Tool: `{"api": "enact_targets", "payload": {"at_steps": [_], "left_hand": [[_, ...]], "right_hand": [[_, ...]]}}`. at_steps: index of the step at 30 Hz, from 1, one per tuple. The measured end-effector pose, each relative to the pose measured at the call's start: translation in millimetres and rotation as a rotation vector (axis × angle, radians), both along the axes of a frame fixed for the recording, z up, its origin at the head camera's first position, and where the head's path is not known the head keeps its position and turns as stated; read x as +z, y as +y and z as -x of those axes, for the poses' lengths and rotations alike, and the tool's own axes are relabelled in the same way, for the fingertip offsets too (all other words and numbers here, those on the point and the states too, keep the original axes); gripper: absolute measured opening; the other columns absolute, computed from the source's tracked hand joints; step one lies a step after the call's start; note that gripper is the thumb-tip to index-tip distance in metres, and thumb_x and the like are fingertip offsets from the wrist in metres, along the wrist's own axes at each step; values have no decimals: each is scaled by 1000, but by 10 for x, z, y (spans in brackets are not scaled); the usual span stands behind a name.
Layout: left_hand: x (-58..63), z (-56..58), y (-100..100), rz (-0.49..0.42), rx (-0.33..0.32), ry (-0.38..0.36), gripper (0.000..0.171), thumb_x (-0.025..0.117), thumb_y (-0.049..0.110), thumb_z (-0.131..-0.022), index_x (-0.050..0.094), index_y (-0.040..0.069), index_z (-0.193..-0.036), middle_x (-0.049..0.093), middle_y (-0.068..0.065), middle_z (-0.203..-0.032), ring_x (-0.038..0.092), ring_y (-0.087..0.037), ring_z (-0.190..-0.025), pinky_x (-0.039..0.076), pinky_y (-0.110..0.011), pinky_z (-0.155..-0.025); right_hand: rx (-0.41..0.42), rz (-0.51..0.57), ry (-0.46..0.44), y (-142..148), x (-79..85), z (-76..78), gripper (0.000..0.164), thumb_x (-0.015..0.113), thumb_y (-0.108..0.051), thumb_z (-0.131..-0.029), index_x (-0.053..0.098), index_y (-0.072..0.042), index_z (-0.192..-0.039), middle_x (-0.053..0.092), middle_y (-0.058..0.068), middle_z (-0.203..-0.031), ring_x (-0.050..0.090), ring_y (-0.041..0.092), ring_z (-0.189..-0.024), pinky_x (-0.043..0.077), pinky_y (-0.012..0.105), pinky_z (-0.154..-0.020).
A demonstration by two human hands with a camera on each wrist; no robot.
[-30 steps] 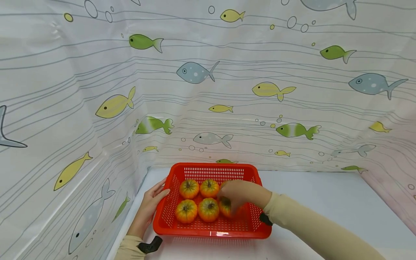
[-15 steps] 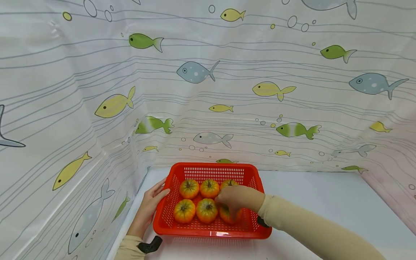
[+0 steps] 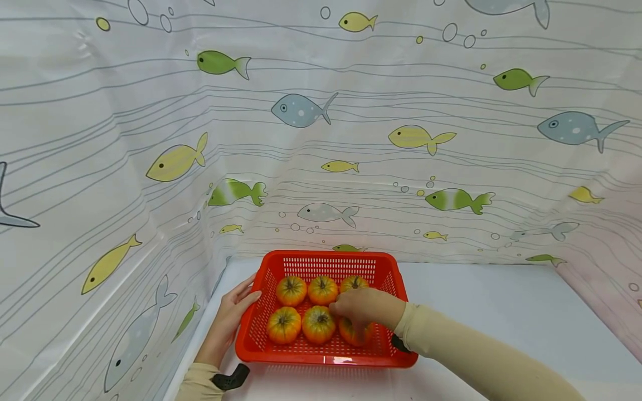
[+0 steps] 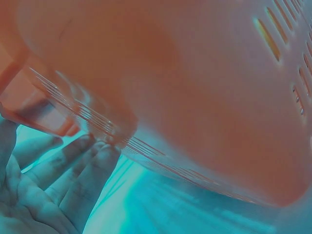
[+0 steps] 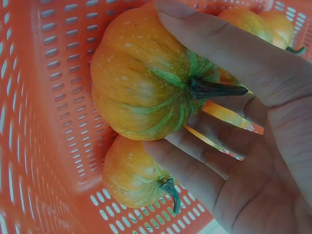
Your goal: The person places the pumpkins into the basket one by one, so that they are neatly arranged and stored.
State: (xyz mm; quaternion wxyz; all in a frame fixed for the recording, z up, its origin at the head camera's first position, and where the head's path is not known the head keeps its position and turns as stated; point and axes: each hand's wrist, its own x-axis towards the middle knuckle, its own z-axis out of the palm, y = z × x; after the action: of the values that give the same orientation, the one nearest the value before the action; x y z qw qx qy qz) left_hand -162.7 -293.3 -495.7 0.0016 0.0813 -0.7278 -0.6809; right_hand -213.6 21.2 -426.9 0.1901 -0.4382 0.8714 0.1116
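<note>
A red plastic basket (image 3: 328, 359) holds two rows of small orange pumpkins with greenish tops. My right hand (image 3: 368, 306) reaches in from the right and holds the front-right pumpkin (image 5: 141, 83), thumb on one side and fingers on the other. It still sits among the others, and the hand partly covers it. Behind it is the back-right pumpkin (image 3: 354, 282); to its left lies the front-middle pumpkin (image 3: 319, 324). At the basket's left side, my left hand (image 3: 232, 312) touches the rim with the thumb, while fairly straight fingers (image 4: 90, 187) rest against the outside.
The basket stands on a white table (image 3: 466, 301). A white curtain (image 3: 371, 184) printed with fish encloses the back and sides. Dark wrist mounts (image 3: 230, 379) sit at both sleeves.
The front-right pumpkin has shifted slightly right with my right hand. Its two neighbours in the front row sit slightly further left. My left hand stays at the basket's side.
</note>
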Motion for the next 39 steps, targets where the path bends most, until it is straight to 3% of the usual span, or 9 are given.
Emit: {"api": "enact_targets", "payload": {"at_steps": [12,26,39], "left_hand": [[8,0,0,-12,1,-6,60,66,29,-102,45,23,-158,54,-19,-152,69,-20,-117,63,-34,-90],[-15,3,-8,-4,-6,-1,61,67,29,-102,44,21,-158,56,-19,-149,71,-13,-110,63,-33,-89],[3,-5,-6,-8,-10,7,62,66,30,-102,43,20,-159,55,-21,-151,71,-18,-114,63,-34,-89]], "right_hand": [[-3,21,-12,20,7,7,56,99,-34,-66,64,-28,-110,69,-11,-104,62,5,-92,58,24,-93],[-24,17,-25,6,2,14,57,99,-34,-65,64,-28,-110,70,-11,-101,62,6,-88,59,24,-89],[-23,24,-18,13,4,3,57,100,-34,-65,64,-27,-108,69,-11,-99,62,6,-87,59,24,-89]]}}
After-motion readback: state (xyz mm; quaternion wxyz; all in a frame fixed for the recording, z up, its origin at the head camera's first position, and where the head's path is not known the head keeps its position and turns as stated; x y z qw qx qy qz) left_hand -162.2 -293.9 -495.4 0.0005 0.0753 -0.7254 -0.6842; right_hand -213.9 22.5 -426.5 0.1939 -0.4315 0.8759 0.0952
